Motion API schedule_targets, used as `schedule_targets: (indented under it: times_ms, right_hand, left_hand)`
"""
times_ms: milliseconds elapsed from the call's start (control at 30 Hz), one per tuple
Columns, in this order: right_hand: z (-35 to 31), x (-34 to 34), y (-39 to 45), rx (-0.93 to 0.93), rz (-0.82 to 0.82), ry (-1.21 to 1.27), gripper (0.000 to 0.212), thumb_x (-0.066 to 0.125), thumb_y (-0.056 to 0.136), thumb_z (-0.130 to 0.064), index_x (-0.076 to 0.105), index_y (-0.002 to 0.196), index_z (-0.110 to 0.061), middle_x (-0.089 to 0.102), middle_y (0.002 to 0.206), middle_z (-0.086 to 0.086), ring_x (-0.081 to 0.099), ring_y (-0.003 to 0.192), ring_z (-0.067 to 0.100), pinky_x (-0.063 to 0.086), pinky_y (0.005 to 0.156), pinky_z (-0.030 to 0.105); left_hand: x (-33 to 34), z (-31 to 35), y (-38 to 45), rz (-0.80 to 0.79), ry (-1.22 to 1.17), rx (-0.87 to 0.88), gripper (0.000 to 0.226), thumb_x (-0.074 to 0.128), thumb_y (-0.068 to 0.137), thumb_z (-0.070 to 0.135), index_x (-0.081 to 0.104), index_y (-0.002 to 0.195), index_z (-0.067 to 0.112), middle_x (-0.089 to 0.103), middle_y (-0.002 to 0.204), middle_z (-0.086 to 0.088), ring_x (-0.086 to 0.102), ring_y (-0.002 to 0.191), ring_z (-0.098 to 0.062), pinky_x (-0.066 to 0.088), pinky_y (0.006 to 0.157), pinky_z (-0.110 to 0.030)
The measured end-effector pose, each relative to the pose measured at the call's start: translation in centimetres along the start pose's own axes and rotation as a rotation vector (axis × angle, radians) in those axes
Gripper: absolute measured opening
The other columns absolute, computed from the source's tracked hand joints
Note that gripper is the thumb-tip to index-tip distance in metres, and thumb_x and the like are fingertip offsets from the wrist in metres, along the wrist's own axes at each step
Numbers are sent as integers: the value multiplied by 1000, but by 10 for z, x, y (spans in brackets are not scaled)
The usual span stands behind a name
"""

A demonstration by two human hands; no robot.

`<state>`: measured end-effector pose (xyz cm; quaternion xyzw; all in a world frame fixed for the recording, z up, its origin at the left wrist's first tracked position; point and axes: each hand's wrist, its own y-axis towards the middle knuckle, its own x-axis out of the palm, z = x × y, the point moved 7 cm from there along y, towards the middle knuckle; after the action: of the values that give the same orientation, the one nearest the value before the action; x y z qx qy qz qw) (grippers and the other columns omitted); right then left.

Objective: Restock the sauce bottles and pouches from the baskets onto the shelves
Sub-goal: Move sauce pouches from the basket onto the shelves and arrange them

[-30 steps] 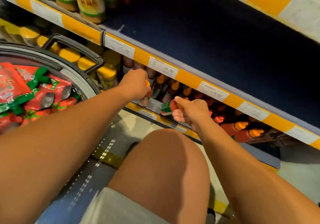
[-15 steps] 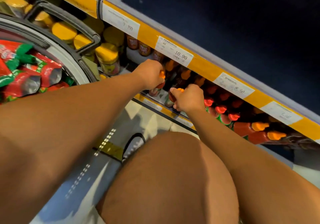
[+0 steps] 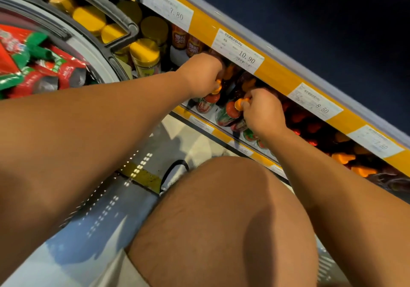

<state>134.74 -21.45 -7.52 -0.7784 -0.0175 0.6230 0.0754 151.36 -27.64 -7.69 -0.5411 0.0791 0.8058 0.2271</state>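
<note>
Head view, surface: a low shelf (image 3: pixel 200 121) runs diagonally from the upper left of the frame to the lower right, its yellow edge strip (image 3: pixel 277 80) carrying white price tags (image 3: pixel 240 52).
Head view, floor: pale tiles with a yellow line (image 3: pixel 144 175) show at centre, below the shelf.
Left hand: the left hand (image 3: pixel 203 74) at centre grips the orange cap of a sauce bottle (image 3: pixel 207 102) standing at the shelf front.
Right hand: the right hand (image 3: pixel 264 113), just right of it, pinches the orange cap of a second sauce bottle (image 3: pixel 228 114), which looks tilted, though blur makes this unsure.
Stock: red bottles with orange caps (image 3: pixel 342 156) fill the shelf toward the right; yellow-lidded jars (image 3: pixel 145 57) stand at upper left.
Basket: a grey basket (image 3: pixel 93 49) at the left edge holds red and green pouches (image 3: pixel 44 64).
Person: a bare knee (image 3: pixel 221 209) fills the lower centre.
</note>
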Motion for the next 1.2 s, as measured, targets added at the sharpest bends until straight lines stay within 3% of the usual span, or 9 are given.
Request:
schedule_targets:
  times_ms: [200,333,467,567,733,900,1033,1133,1200]
  right_hand:
    - [1,-2,5,13,-22,-4,30,60,103,-35,57,81,-14,68,77,9,66,73,29,48,63,36]
    - [0,0,9,3,-40,-33,30,59,104,-37,54,82,-17,70,80,8,68,76,28,45,63,33]
    - [-2,-1,10,-22,-31,-75,30,59,104,-35,51,82,-16,66,78,6,66,74,28,39,56,30]
    - [-5,1,9,-24,-43,-52,25,59,103,-35,60,89,-15,70,82,7,70,76,27,56,67,37]
    - [-4,1,8,0,-36,12,24,61,102,-33,60,89,-14,70,83,8,71,77,28,60,73,44]
    - [1,4,8,51,-50,65,25,61,102,-35,58,86,-15,70,82,8,70,78,28,60,75,46]
    - [4,-1,3,65,-34,87,28,66,98,-41,64,90,-15,64,74,4,65,74,26,50,64,36]
    - [10,-17,-13,45,-22,104,31,66,98,-41,69,112,-14,69,82,4,67,76,25,55,66,39]
    - [20,-30,-31,59,-71,134,39,67,96,-43,65,126,-19,71,90,2,69,75,22,61,70,43]
  left_hand:
    - [2,-9,6,6,-11,-38,44,70,95,30,44,61,18,43,60,-1,51,67,-26,30,56,-34]
    - [6,-6,9,-19,-12,-48,39,66,98,34,54,68,11,49,62,-4,53,70,-27,37,61,-36]
    - [7,-3,12,-51,-6,-8,32,64,99,35,72,98,5,69,85,-15,63,85,-32,52,72,-41]
    - [11,3,13,-48,-7,18,27,64,100,32,70,88,9,66,80,-11,60,78,-28,44,65,-37]
    - [15,11,14,-40,-51,47,23,64,99,29,73,107,11,71,97,-10,64,90,-28,44,70,-35]
    - [15,11,13,-24,-32,31,25,66,97,32,73,100,8,70,90,-12,64,86,-29,49,71,-41]
    - [12,14,9,1,-45,41,24,70,93,30,73,96,7,69,86,-12,63,80,-28,51,68,-42]
    - [7,18,4,47,-64,19,29,73,90,25,60,72,8,55,64,-7,50,59,-20,33,51,-32]
    - [1,20,-1,74,-85,-11,34,70,91,25,55,68,5,50,59,-8,50,57,-22,35,48,-34]
